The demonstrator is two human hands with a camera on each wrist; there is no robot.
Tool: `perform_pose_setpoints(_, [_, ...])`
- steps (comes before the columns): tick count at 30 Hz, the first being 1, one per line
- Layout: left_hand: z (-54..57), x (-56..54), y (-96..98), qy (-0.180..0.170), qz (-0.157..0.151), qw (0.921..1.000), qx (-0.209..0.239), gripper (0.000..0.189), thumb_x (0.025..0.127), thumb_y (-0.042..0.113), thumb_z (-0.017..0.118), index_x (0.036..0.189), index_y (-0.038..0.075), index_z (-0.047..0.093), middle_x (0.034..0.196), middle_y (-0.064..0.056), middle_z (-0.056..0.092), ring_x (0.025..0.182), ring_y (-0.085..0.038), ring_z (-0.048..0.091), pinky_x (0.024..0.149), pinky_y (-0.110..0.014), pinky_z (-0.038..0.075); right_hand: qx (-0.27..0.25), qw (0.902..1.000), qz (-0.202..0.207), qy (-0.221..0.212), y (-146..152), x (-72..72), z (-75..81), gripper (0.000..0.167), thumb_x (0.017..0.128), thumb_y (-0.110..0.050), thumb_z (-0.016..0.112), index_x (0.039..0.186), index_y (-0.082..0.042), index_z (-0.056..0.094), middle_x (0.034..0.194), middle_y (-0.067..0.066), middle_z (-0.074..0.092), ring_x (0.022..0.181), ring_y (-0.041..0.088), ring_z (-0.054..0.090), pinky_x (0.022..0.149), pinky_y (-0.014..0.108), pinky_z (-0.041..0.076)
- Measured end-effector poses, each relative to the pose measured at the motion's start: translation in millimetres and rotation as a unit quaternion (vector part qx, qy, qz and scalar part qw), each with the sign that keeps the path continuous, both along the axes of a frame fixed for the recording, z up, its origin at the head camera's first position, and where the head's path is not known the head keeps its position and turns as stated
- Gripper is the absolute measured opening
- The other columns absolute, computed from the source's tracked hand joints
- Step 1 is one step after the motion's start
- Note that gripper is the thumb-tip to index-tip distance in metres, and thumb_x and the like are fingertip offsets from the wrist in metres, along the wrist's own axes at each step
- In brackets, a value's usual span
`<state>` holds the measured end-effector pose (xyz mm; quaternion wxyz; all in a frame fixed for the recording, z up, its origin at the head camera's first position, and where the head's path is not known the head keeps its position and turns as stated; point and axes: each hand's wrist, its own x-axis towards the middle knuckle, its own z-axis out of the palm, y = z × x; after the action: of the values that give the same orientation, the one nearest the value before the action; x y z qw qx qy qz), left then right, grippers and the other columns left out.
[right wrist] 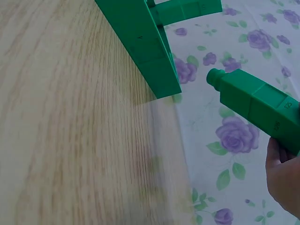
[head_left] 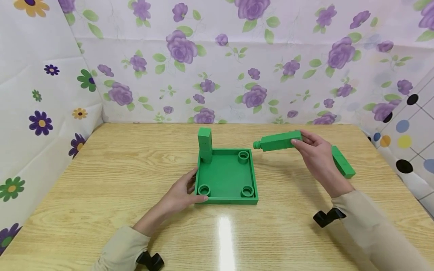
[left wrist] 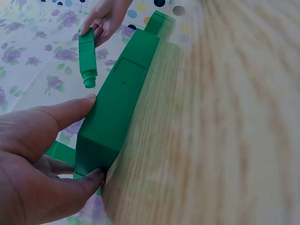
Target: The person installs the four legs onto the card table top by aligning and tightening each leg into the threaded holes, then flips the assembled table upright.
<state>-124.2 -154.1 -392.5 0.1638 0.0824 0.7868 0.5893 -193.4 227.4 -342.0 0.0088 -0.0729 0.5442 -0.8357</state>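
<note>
Above the table [head_left: 288,214], right of the tray [head_left: 226,175]: green leg [head_left: 279,141], peg [head_left: 257,145] leftward, pinched by the right hand [head_left: 314,150]. At the tray's near-left corner: left hand [head_left: 182,192], half-curled, gripping. Likely best: steady the tray, turn the peg down over 1 of 3 free sockets [head_left: 243,157], press straight. Beyond: upright leg [head_left: 205,143] far left, lying leg [head_left: 343,162] far right.

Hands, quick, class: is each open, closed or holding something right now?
Left hand: holding the tray by its near left corner.
Right hand: holding a post, apart from the tray.
</note>
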Motion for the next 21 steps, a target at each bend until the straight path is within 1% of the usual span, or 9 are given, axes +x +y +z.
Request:
perform_pose_setpoints(3, [0.4, 0.2, 0.2, 0.002, 0.001, 1.0, -0.002, 0.098, 0.083, 0.006, 0.076, 0.155, 0.003, 0.01, 0.156, -0.019, 0.021, 0.141, -0.034, 0.025, 0.107, -0.041, 0.036, -0.013, 0.9998, 0.006, 0.012, -5, -4.6, 0.1, 0.056, 0.093, 0.006, 0.059, 0.143, 0.009, 0.034, 0.111, 0.007, 0.061, 0.107, 0.012, 0.06, 0.097, 0.022, 0.045])
perform_pose_setpoints(5, [0.5, -0.1, 0.0, 0.004, -0.003, 1.0, -0.001, 0.097, 0.084, 0.006, 0.076, 0.155, 0.002, 0.01, 0.156, -0.02, 0.021, 0.14, -0.034, 0.025, 0.107, -0.042, 0.036, -0.006, 0.9998, 0.009, 0.019, -8, -7.5, 1.1, 0.064, 0.093, 0.004, 0.06, 0.146, 0.012, 0.025, 0.115, 0.008, 0.06, 0.11, 0.012, 0.06, 0.099, 0.023, 0.044])
perform_pose_setpoints(6, [0.9, -0.1, -0.1, 0.006, -0.005, 1.0, 0.001, 0.097, 0.084, 0.006, 0.076, 0.155, 0.002, 0.01, 0.155, -0.021, 0.021, 0.14, -0.035, 0.025, 0.107, -0.042, 0.036, -0.003, 0.9997, 0.01, 0.02, -10, -9.2, 1.9, 0.064, 0.094, 0.003, 0.06, 0.147, 0.012, 0.025, 0.118, 0.008, 0.06, 0.111, 0.013, 0.059, 0.099, 0.024, 0.043])
perform_pose_setpoints(8, [1.5, -0.3, -0.4, 0.008, -0.008, 0.9999, 0.003, 0.096, 0.084, 0.007, 0.076, 0.154, 0.001, 0.01, 0.155, -0.022, 0.02, 0.14, -0.036, 0.025, 0.107, -0.043, 0.036, 0.022, 0.9996, 0.003, 0.019, -14, -12.2, 4.7, 0.065, 0.093, -0.001, 0.062, 0.147, 0.01, 0.027, 0.122, 0.007, 0.058, 0.114, 0.013, 0.057, 0.1, 0.024, 0.043])
perform_pose_setpoints(9, [1.7, -0.4, -0.5, 0.008, -0.01, 0.9999, 0.004, 0.096, 0.084, 0.007, 0.075, 0.154, 0.001, 0.01, 0.155, -0.022, 0.02, 0.14, -0.036, 0.024, 0.107, -0.043, 0.035, 0.047, 0.9987, -0.003, 0.018, -16, -13.8, 6.5, 0.066, 0.093, -0.004, 0.064, 0.147, 0.008, 0.029, 0.124, 0.007, 0.057, 0.117, 0.013, 0.055, 0.101, 0.024, 0.042])
perform_pose_setpoints(12, [2.3, -0.1, -0.7, 0.008, -0.011, 0.9999, 0.006, 0.095, 0.085, 0.006, 0.075, 0.154, 0.001, 0.01, 0.155, -0.022, 0.019, 0.141, -0.036, 0.024, 0.108, -0.043, 0.034, 0.147, 0.9887, -0.017, 0.022, -22, -19.2, 13.7, 0.065, 0.093, -0.015, 0.067, 0.147, 0.001, 0.037, 0.13, 0.005, 0.052, 0.123, 0.013, 0.049, 0.103, 0.025, 0.04])
perform_pose_setpoints(15, [2.4, 0.2, -0.9, 0.007, -0.013, 0.9999, 0.008, 0.095, 0.085, 0.006, 0.074, 0.154, 0.001, 0.009, 0.156, -0.022, 0.019, 0.141, -0.036, 0.023, 0.108, -0.044, 0.034, 0.234, 0.971, -0.019, 0.044, -29, -25.2, 21.0, 0.062, 0.091, -0.023, 0.07, 0.145, -0.003, 0.044, 0.128, 0.005, 0.055, 0.12, 0.015, 0.05, 0.104, 0.027, 0.04])
perform_pose_setpoints(16, [2.5, 0.3, -1.0, 0.007, -0.014, 0.9998, 0.009, 0.095, 0.085, 0.006, 0.074, 0.154, 0.0, 0.009, 0.156, -0.022, 0.019, 0.141, -0.036, 0.023, 0.108, -0.044, 0.034, 0.25, 0.9667, -0.015, 0.055, -31, -27.2, 23.0, 0.06, 0.091, -0.024, 0.07, 0.143, -0.004, 0.047, 0.126, 0.004, 0.057, 0.118, 0.015, 0.052, 0.104, 0.028, 0.04])
perform_pose_setpoints(21, [1.7, 0.2, -1.9, 0.009, -0.018, 0.9997, 0.011, 0.095, 0.085, 0.006, 0.074, 0.154, 0.0, 0.008, 0.156, -0.023, 0.018, 0.141, -0.036, 0.022, 0.108, -0.044, 0.034, 0.275, 0.957, 0.014, 0.091, -45, -36.0, 30.9, 0.052, 0.09, -0.019, 0.072, 0.137, -0.002, 0.055, 0.118, 0.001, 0.066, 0.106, 0.015, 0.06, 0.098, 0.029, 0.046])
